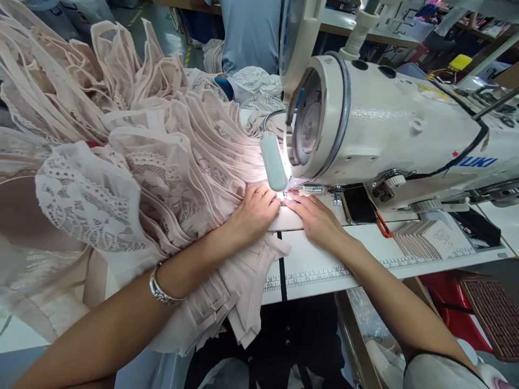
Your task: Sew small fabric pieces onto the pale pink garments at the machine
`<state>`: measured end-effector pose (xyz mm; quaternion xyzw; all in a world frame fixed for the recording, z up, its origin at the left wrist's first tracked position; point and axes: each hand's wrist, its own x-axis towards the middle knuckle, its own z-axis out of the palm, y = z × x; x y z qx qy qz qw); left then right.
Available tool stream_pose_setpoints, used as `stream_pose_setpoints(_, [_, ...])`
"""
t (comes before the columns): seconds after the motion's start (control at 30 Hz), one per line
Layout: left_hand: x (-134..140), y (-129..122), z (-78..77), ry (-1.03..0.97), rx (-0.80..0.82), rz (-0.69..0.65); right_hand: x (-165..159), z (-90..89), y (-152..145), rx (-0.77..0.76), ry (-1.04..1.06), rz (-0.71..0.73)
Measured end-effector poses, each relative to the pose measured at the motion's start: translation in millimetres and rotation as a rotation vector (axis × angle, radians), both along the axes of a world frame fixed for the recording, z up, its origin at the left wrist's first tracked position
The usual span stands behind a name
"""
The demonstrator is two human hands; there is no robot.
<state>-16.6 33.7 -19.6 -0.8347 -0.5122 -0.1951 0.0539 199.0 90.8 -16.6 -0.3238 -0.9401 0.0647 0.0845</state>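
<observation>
My left hand [256, 212] rests at the sewing machine's needle area, its fingers curled and pressed together on the edge of a pale pink lace garment [162, 178]. Just across from it is my right hand [318, 219], with thumb and fingertips brought together close to the presser foot [285, 194]. What lies under the right fingertips is too small and overlit to make out. Above both hands stands the white sewing machine [389, 124]. A small grey-green lamp [273, 162] hangs in front of the needle and hides part of it.
Piled pale pink garments [133, 75] cover the left side, straps hanging over the front edge. Right of my hands lie a dark phone [359, 205], orange-handled snips [383, 224] and a stack of labels [425, 239]. A printed ruler [312, 276] runs along the table edge. A person in blue [251, 35] is beyond.
</observation>
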Motion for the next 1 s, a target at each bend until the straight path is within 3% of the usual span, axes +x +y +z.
stream_pose_setpoints(0.33, [10,-3,8.4,0.12,-0.099,0.137,5,-11.1,3,0.125,0.064,0.101])
stream_pose_setpoints(0.53, [16,-7,11.8,0.229,-0.033,0.099,1,-15.3,10,0.078,0.085,-0.006])
stream_pose_setpoints(0.63, [19,-8,14.3,0.258,-0.052,0.066,-5,-14.3,14,0.134,0.035,-0.097])
stream_pose_setpoints(0.73, [18,-3,13.9,0.198,-0.056,0.115,-9,-11.0,17,0.206,-0.015,-0.158])
stream_pose_setpoints(0.87, [10,14,9.7,0.031,-0.152,0.175,-9,-3.5,18,0.171,-0.043,-0.071])
stream_pose_setpoints(1.0, [5,24,8.6,-0.033,-0.265,0.147,-6,0.3,12,0.147,-0.072,-0.065])
